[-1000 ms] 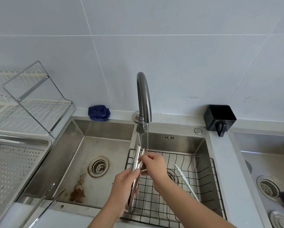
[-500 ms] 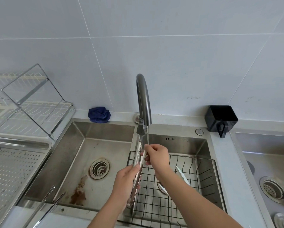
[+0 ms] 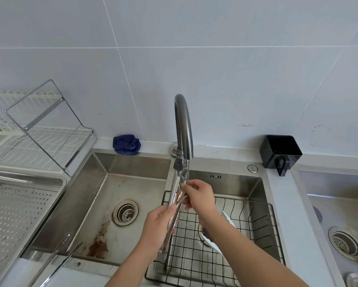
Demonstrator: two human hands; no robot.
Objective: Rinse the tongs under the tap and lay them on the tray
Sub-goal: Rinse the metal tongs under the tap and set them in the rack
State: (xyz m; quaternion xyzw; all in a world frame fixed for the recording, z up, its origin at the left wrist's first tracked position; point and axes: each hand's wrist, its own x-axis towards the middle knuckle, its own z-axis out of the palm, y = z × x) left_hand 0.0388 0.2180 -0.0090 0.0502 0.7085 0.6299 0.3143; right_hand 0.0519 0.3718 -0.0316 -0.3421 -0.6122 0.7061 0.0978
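Steel, slim and shiny, the tongs (image 3: 173, 193) sit in the thin stream from the curved grey tap (image 3: 182, 125), above the black wire basket (image 3: 257, 224). Their long axis slants from the near end up to the tips at the spout. The left hand (image 3: 159, 226) has its grip curled round the handle half; the right hand (image 3: 199, 195) pinches the tips.

shiny metal tongs (image 3: 172, 193), dull brushed steel sink (image 3: 132, 164), soft blue cloth (image 3: 126, 145)

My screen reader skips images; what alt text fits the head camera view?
Two hands hold metal tongs under the running tap: left hand gripping the handle end, right hand pinching the tips in the stream, above a wire basket. A perforated tray lies far left.
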